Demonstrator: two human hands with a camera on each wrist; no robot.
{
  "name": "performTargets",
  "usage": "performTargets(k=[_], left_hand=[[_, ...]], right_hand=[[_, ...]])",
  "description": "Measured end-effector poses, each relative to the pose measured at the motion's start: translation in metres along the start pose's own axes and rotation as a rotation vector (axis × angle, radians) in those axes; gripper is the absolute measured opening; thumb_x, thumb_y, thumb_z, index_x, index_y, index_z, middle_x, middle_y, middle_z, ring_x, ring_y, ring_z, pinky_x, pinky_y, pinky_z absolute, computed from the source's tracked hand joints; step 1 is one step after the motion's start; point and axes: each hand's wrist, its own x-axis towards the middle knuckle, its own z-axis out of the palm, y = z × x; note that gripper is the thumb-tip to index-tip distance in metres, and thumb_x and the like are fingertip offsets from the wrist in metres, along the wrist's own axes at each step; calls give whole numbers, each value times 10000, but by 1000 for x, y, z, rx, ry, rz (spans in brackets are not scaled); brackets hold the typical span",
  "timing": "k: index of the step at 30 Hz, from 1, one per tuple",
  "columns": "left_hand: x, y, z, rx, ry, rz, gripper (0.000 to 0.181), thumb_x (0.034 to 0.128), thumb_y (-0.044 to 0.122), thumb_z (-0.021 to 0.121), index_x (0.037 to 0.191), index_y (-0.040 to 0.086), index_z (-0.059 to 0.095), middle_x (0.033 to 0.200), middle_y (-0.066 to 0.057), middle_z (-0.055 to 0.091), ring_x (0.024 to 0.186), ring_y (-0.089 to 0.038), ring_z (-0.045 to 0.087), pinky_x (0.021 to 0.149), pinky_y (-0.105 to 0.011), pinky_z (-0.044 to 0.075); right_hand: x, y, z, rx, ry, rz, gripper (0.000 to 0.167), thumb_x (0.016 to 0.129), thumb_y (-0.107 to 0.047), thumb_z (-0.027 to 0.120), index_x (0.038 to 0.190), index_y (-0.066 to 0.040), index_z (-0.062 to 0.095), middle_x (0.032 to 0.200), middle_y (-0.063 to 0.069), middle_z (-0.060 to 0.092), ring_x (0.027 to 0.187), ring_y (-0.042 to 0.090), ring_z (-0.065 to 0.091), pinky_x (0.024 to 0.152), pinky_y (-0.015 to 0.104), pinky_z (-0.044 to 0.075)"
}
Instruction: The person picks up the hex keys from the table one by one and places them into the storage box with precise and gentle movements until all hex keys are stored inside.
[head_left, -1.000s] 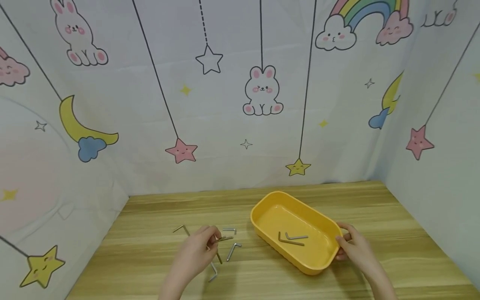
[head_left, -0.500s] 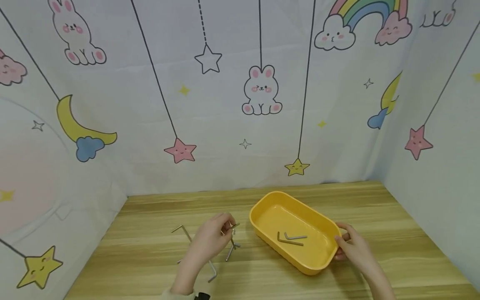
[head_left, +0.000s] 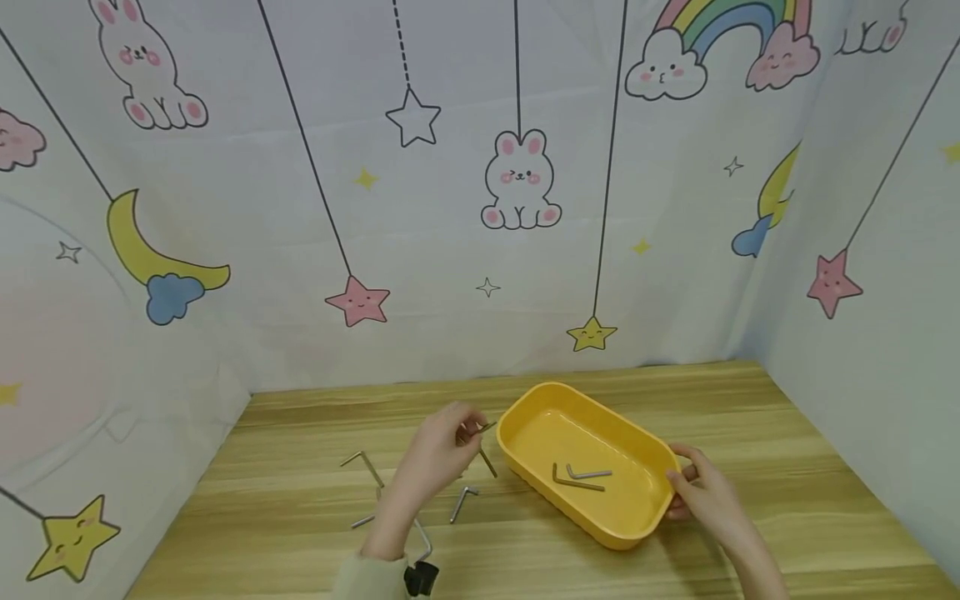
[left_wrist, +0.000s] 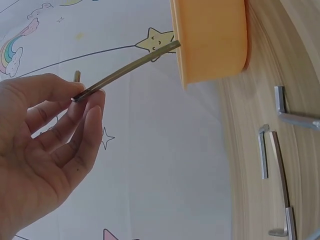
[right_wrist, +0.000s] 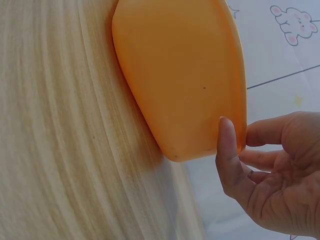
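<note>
Between thumb and fingertips my left hand [head_left: 438, 450] pinches a bronze-coloured hex key [left_wrist: 127, 71], close to its bend. It is held in the air just left of a yellow plastic tray [head_left: 551, 433]. My right hand [head_left: 708, 496] grips the tray's near right end, thumb on the outer wall in the right wrist view and fingers at the rim. Inside the tray lie a bronze hex key [head_left: 581, 485] and a silver hex key [head_left: 594, 475]. A silver hex key [head_left: 460, 505] rests on the table below my left hand.
More hex keys lie left of the tray, among them a bronze one [head_left: 372, 468] and a silver one [head_left: 425, 540] partly behind the left wrist. The wood-grain table [head_left: 300, 533] meets a patterned cloth wall [head_left: 435, 350] at the back and sides.
My left hand has moved right and away from me, carrying the bronze hex key from above the loose keys toward the tray's left end. The right hand stays on the tray.
</note>
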Motion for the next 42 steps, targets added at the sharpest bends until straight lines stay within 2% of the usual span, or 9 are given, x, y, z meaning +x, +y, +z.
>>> performTargets(k=[10,17,30,38,42], left_hand=[[22,7,10,-77,-50,24,130,871,58,629,992,80,669,869,-14,633,758,-102,598,672,-206,515],[35,10,24,-99,-103,19,125,872,40,620,991,49,657,885,-49,637,779,-131,612,681,-203,514],[52,3,57,-2,-128,17,113,863,30,619,962,74,648,850,-33,640,728,-104,594,604,-180,479],[52,-6,79,105,-200,45,116,854,28,641,934,112,644,859,-36,643,713,-109,557,589,-190,440],[51,-7,86,154,-203,53,125,839,13,648,917,110,641,832,-33,634,699,-116,553,594,-195,432]], right_hand=[[1,2,-1,13,-5,-10,495,980,-77,488,1435,18,318,963,173,539,681,124,625,622,263,582],[0,2,-2,23,-9,-14,487,979,-67,484,1432,13,324,965,178,528,681,129,620,623,264,582],[0,0,-1,21,-7,1,491,977,-54,488,1434,14,323,956,173,524,677,137,612,619,266,582],[0,-1,-1,15,-3,-6,493,974,-50,489,1433,18,324,951,173,534,670,134,613,616,272,583],[1,0,-1,13,-4,-5,492,977,-55,487,1434,17,320,951,174,537,669,133,613,616,278,584]])
